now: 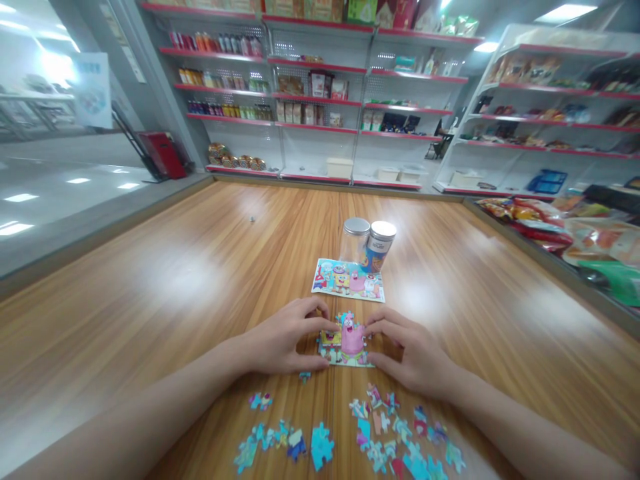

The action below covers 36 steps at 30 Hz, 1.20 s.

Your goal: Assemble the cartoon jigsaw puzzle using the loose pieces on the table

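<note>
A partly joined jigsaw puzzle (353,341) with a pink starfish and a yellow sponge character lies flat on the wooden table. My left hand (293,337) rests at its left edge, fingers curved and apart, fingertips touching the pieces. At the opposite edge my right hand (407,347) touches the puzzle with thumb and fingers spread. Just beyond is the printed reference picture (345,281). Loose puzzle pieces (400,433) are scattered nearer to me on the right, and more loose pieces (270,437) lie on the left, with one larger light-blue cluster (321,445) between them.
Behind the picture stand a clear jar with a silver lid (355,241) and a blue labelled can (379,248). Snack bags (545,223) lie beyond the table's right edge. Stocked shelves (315,100) line the back. A small object (252,219) sits far left on the table (150,287).
</note>
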Tool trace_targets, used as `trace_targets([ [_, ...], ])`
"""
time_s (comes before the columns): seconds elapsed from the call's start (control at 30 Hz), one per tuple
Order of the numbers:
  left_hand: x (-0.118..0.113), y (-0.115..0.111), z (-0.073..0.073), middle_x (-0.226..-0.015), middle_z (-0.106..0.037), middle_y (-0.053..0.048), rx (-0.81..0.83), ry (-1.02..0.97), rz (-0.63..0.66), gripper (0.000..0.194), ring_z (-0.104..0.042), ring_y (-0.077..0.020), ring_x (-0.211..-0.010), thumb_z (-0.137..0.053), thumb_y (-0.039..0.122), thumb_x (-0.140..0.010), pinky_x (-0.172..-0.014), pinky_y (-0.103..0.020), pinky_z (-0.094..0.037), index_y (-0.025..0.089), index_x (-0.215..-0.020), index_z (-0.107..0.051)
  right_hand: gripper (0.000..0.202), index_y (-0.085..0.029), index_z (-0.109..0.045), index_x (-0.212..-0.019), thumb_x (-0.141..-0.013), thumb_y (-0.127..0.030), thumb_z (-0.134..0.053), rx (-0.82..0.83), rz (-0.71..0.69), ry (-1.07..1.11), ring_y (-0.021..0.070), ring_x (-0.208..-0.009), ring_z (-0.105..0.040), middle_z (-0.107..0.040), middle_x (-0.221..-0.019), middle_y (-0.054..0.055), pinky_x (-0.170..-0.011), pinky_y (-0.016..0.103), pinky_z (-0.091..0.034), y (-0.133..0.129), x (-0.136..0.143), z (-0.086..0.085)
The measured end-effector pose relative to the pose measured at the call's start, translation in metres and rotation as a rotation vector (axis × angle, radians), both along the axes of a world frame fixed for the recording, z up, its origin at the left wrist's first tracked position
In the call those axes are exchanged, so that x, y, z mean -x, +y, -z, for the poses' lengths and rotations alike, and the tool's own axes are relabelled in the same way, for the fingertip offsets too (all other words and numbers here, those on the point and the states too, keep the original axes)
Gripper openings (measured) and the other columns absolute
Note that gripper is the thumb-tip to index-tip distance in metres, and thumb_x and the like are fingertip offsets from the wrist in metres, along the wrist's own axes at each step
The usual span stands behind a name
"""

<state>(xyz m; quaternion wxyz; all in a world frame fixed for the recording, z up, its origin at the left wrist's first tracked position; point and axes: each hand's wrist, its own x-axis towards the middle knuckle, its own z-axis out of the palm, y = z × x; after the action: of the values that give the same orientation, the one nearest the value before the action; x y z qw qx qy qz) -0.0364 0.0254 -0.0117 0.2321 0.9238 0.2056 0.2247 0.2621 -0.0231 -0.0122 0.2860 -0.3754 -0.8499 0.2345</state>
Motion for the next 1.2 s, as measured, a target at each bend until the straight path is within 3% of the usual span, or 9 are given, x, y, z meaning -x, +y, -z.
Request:
trace_targets([
  [0.1,0.002,0.0,-0.002,-0.104,-0.059,-0.01,0.015,-0.103,-0.027,0.036,-0.059,-0.0195,-0.096,-0.072,0.037,-0.089,-0.086,-0.034,-0.053,0.018,-0.12,-0.07,0.026,-0.022,-0.067,-0.115,-0.089,-0.022,-0.068,-0.024,0.025,0.007,0.0215,-0.097,-0.063,-0.061,-0.113,0.01,-0.082,0.035,-0.054,0.0,-0.001,0.0],
  [0.2,0.004,-0.001,-0.003,-0.077,-0.06,-0.004,0.016,-0.145,0.002,0.018,-0.056,-0.013,-0.069,-0.065,0.03,-0.093,-0.064,-0.025,-0.046,0.016,-0.099,-0.076,0.018,-0.021,-0.07,-0.107,-0.09,-0.021,-0.065,-0.102,0.019,0.011,0.0187,-0.081,-0.062,-0.062,-0.094,0.007,-0.07,0.031,-0.051,-0.004,-0.003,-0.002],
  [0.3,0.005,-0.005,-0.004,-0.065,-0.063,-0.004,0.048,-0.148,0.109,0.019,-0.054,-0.0108,-0.055,-0.062,0.025,-0.093,-0.052,-0.024,-0.04,0.014,-0.086,-0.076,0.013,-0.022,-0.069,-0.1,-0.091,-0.018,-0.06,-0.194,-0.1,-0.018,0.0145,-0.059,-0.054,-0.057,-0.069,0.0,-0.054,0.028,-0.037,-0.016,-0.002,-0.008],
  [0.43,0.003,-0.013,-0.008,-0.053,-0.063,-0.003,0.078,-0.164,0.141,0.026,-0.052,-0.0096,-0.045,-0.061,0.025,-0.092,-0.044,-0.023,-0.035,0.015,-0.07,-0.072,0.014,-0.023,-0.067,-0.1,-0.093,-0.02,-0.055,-0.269,-0.317,-0.176,0.0137,-0.051,-0.048,-0.058,-0.061,-0.003,-0.05,0.033,-0.027,-0.041,0.011,-0.017],
  [0.57,0.0,-0.022,-0.021,-0.055,-0.067,-0.005,0.126,-0.091,0.222,0.025,-0.057,-0.0113,-0.046,-0.06,0.023,-0.091,-0.044,-0.025,-0.038,0.017,-0.071,-0.074,0.012,-0.025,-0.064,-0.089,-0.09,-0.019,-0.054,-0.286,-0.423,-0.314,0.0142,-0.049,-0.047,-0.058,-0.059,-0.004,-0.047,0.036,-0.02,-0.06,0.024,-0.022],
  [0.67,-0.001,-0.033,-0.034,-0.066,-0.075,-0.007,0.17,0.038,0.321,0.015,-0.066,-0.014,-0.054,-0.064,0.022,-0.089,-0.048,-0.026,-0.045,0.02,-0.086,-0.078,0.014,-0.025,-0.055,-0.074,-0.084,-0.017,-0.055,-0.292,-0.422,-0.309,0.0131,-0.045,-0.043,-0.053,-0.054,-0.005,-0.045,0.036,-0.018,-0.062,0.025,-0.023],
  [0.77,-0.004,-0.044,-0.041,-0.075,-0.079,-0.004,0.104,0.132,0.35,0.016,-0.072,-0.0162,-0.062,-0.07,0.021,-0.085,-0.051,-0.028,-0.048,0.025,-0.099,-0.078,0.019,-0.025,-0.046,-0.065,-0.079,-0.015,-0.054,-0.274,-0.389,-0.272,0.0116,-0.042,-0.037,-0.047,-0.049,-0.007,-0.045,0.035,-0.017,-0.058,0.022,-0.021],
  [0.93,-0.009,-0.05,-0.035,-0.065,-0.076,0.001,-0.043,0.21,0.367,0.008,-0.07,-0.0161,-0.057,-0.072,0.025,-0.087,-0.043,-0.03,-0.038,0.027,-0.093,-0.077,0.012,-0.025,-0.053,-0.072,-0.081,-0.017,-0.053,-0.241,-0.375,-0.364,0.0111,-0.043,-0.04,-0.052,-0.051,-0.006,-0.046,0.034,-0.018,-0.056,0.021,-0.016],
  [1.2,-0.01,-0.043,-0.032,-0.065,-0.075,0.001,-0.127,0.259,0.318,0.01,-0.07,-0.0153,-0.058,-0.066,0.021,-0.089,-0.046,-0.028,-0.039,0.025,-0.083,-0.074,0.011,-0.025,-0.06,-0.084,-0.086,-0.018,-0.051,-0.246,-0.371,-0.376,0.0114,-0.044,-0.042,-0.055,-0.054,-0.006,-0.047,0.034,-0.018,-0.057,0.022,-0.015],
])
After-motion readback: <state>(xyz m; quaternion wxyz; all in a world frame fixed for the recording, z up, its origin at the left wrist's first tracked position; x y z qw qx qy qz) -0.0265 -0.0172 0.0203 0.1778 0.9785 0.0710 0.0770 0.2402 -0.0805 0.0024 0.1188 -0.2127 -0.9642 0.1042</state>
